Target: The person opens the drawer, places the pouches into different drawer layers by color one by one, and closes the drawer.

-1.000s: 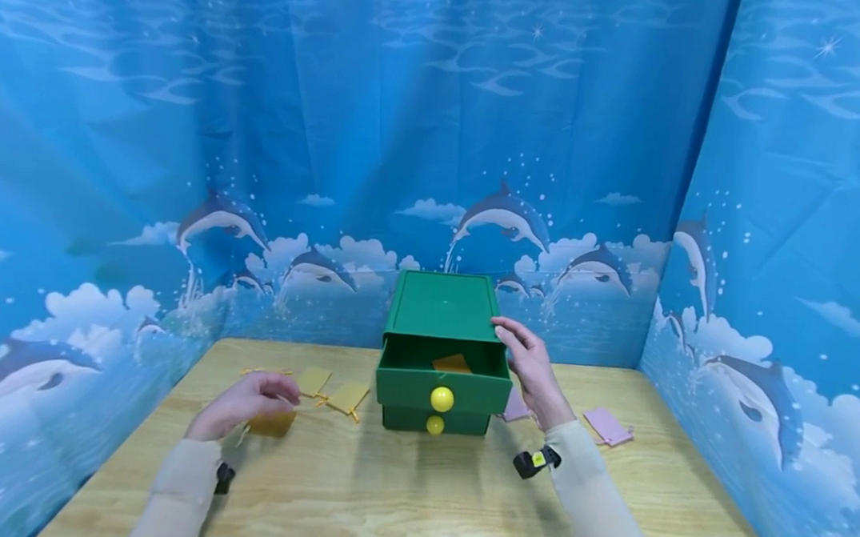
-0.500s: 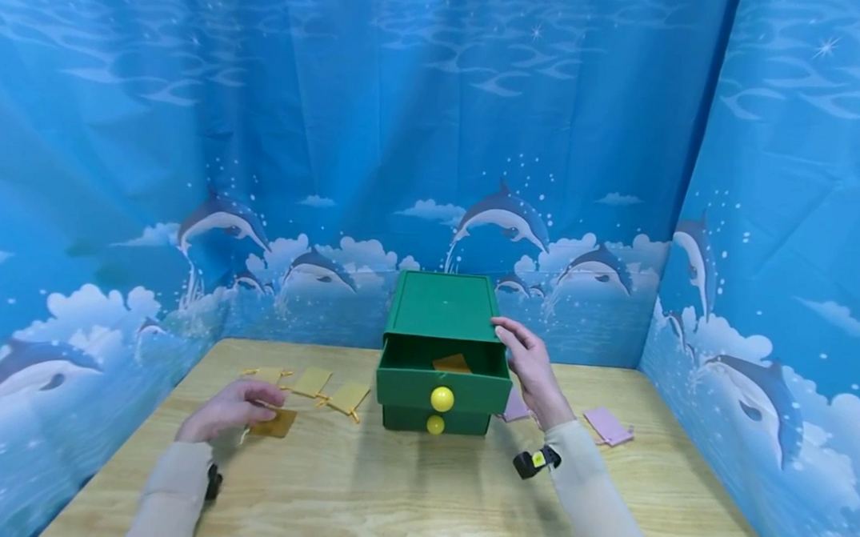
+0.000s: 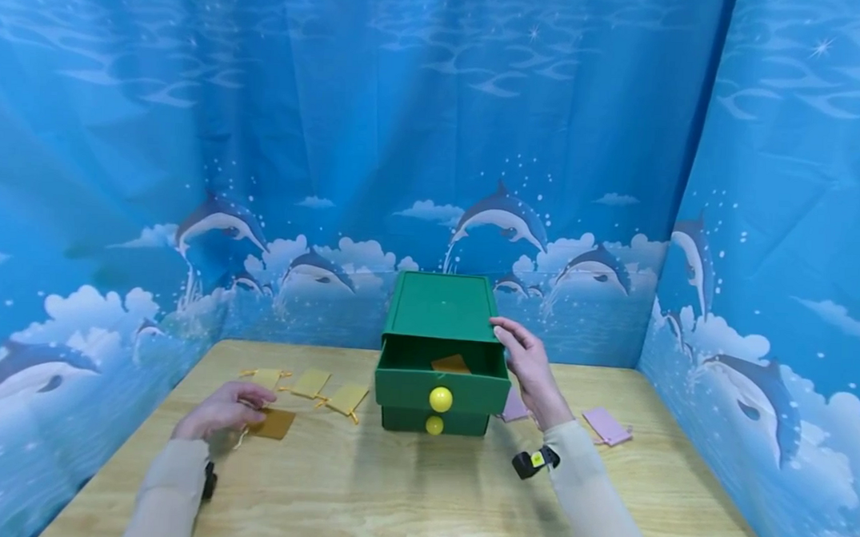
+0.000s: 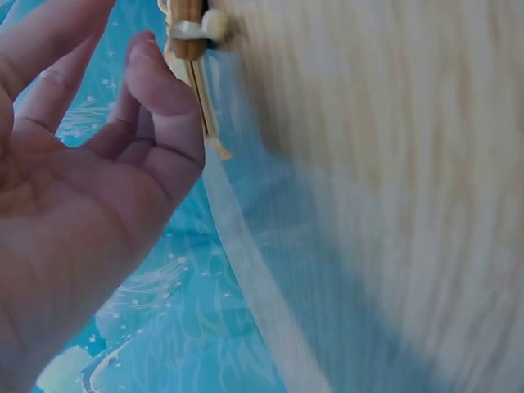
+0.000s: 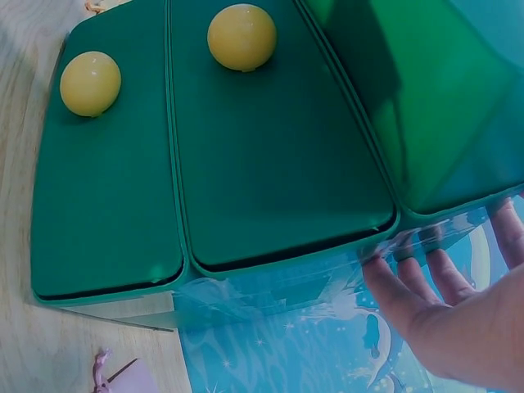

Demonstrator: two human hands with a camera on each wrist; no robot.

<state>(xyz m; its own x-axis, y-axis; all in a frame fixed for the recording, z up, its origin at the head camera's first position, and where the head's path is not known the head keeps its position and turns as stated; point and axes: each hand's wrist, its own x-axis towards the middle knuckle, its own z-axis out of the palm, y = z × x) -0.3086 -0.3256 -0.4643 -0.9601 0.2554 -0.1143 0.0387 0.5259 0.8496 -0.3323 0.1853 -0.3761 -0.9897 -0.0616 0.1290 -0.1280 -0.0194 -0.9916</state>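
A green drawer box (image 3: 439,301) with yellow knobs stands on the table, its upper drawer (image 3: 403,386) pulled out. In that drawer lies an orange-brown flat piece (image 3: 451,364). At the box's right side is my right hand (image 3: 533,373), its fingertips (image 5: 378,266) against the wall near the top in the right wrist view. My left hand (image 3: 224,408) hovers by a brown drawstring pouch (image 3: 274,423), fingers loosely bent. In the left wrist view the pouch (image 4: 187,37) and its cord are just beyond the fingers, and no grip on it shows.
Several yellow pouches, among them one near the box (image 3: 348,398), lie left of it. A pink pouch (image 3: 608,427) lies at the right, and another pink one (image 3: 514,405) is partly hidden behind my right hand. A dolphin-print curtain (image 3: 333,176) surrounds the wooden table (image 3: 362,498).
My left hand has moved left, off the brown pouch it partly covered, and a yellow pouch behind it now shows. The right hand stays at the box.
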